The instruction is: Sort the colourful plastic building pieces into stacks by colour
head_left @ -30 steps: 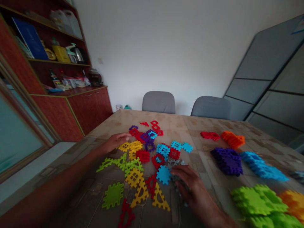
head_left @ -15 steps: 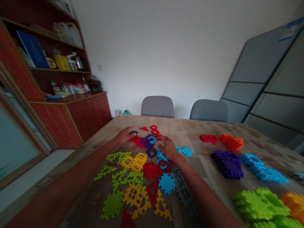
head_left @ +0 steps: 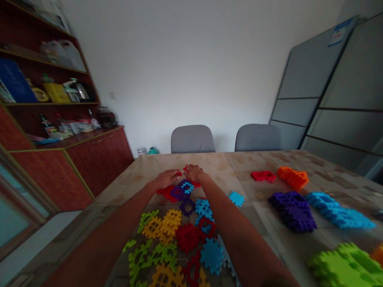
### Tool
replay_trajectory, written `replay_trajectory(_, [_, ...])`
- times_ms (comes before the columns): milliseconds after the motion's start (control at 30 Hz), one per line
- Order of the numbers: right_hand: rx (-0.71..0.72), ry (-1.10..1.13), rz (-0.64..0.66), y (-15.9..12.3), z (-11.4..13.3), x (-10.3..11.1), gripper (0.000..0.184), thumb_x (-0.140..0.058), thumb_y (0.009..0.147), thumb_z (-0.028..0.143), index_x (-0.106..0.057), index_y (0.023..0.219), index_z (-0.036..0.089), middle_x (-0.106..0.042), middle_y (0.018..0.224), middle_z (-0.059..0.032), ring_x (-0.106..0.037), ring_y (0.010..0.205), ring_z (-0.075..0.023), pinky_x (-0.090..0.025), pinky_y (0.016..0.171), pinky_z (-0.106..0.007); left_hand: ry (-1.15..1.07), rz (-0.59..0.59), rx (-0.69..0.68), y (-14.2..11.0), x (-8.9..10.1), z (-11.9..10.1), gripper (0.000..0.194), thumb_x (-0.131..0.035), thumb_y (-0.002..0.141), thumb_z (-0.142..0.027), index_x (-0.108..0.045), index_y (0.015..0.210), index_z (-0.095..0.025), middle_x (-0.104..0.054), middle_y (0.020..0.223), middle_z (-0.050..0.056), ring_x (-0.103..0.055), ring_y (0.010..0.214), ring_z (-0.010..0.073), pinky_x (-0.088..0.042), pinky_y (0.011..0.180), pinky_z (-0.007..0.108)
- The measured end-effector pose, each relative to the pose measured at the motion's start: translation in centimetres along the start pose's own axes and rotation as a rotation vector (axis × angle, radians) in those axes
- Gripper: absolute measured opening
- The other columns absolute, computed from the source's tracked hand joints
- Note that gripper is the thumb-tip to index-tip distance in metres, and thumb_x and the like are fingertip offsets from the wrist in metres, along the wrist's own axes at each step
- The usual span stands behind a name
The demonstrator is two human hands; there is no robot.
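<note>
Reaches with left hand [head_left: 167,179] and right hand [head_left: 194,172] to red pieces [head_left: 178,173] at scatter's far end.
Cannot tell whether grasping or only touching. Seems a collecting step, calling for pinching thin edges. Shows purple pieces [head_left: 182,208] just nearer, then yellow pieces [head_left: 171,230]; off right, a red stack [head_left: 263,176].
</note>
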State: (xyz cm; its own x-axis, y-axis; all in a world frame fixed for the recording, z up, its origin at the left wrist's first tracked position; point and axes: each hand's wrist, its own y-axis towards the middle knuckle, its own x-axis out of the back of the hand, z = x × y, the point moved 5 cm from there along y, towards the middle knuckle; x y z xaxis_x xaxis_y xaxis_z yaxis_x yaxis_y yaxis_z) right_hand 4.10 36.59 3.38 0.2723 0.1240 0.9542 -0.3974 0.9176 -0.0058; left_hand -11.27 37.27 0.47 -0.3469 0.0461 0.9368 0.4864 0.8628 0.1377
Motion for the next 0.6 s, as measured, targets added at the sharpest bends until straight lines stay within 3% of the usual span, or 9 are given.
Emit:
replay_trajectory(200, [0.161, 0.055, 0.132, -1.6, 1.1, -1.6, 0.034, -0.064, 0.1, 0.037, -0.062, 0.128, 0.019, -0.061, 0.134, -0.0103, -0.063, 0.115, -0.0269, -0.053, 0.097, -0.05, -0.096, 0.083, -0.107, -2.9, 0.1, -1.7, 0.028, -0.066, 0.1, -0.035, -0.064, 0.123, -0.018, -0.064, 0.128, 0.009, -0.065, 0.111, 0.0273, -0.056, 0.094, 0.049])
replay_trajectory(400, [0.352, 0.151, 0.163, -7.6, 1.9, -1.2, 0.026, -0.066, 0.099, 0.036, -0.067, 0.118, 0.018, -0.067, 0.123, -0.008, -0.067, 0.106, -0.0231, -0.057, 0.091, -0.045, -0.228, 0.09, -0.096, -10.0, 0.6, -3.5, 0.038, -0.057, 0.102, -0.05, -0.067, 0.118, -0.017, -0.072, 0.114, 0.008, -0.071, 0.102, 0.0244, -0.057, 0.092, 0.045])
replay_trajectory(500, [0.338, 0.191, 0.082, -10.4, 0.6, 0.4, 0.026, -0.065, 0.1, 0.037, -0.068, 0.116, 0.017, -0.07, 0.115, -0.0061, -0.069, 0.097, -0.0207, -0.059, 0.085, -0.04, -0.205, 0.0, -0.021, -13.4, 1.9, -2.0, 0.056, -0.045, 0.098, -0.069, -0.069, 0.12, -0.023, -0.073, 0.12, 0.008, -0.067, 0.113, 0.0255, -0.052, 0.101, 0.04])
replay_trajectory(600, [0.155, 0.16, -0.099, -12.3, -2.3, 2.3, 0.029, -0.062, 0.101, 0.036, -0.064, 0.122, 0.017, -0.067, 0.121, -0.0077, -0.068, 0.1, -0.0221, -0.059, 0.086, -0.042, -0.14, -0.143, 0.142, -15.9, 3.5, 1.1, 0.067, -0.042, 0.096, -0.075, -0.063, 0.13, -0.021, -0.065, 0.136, 0.013, -0.059, 0.127, 0.0314, -0.043, 0.112, 0.05])
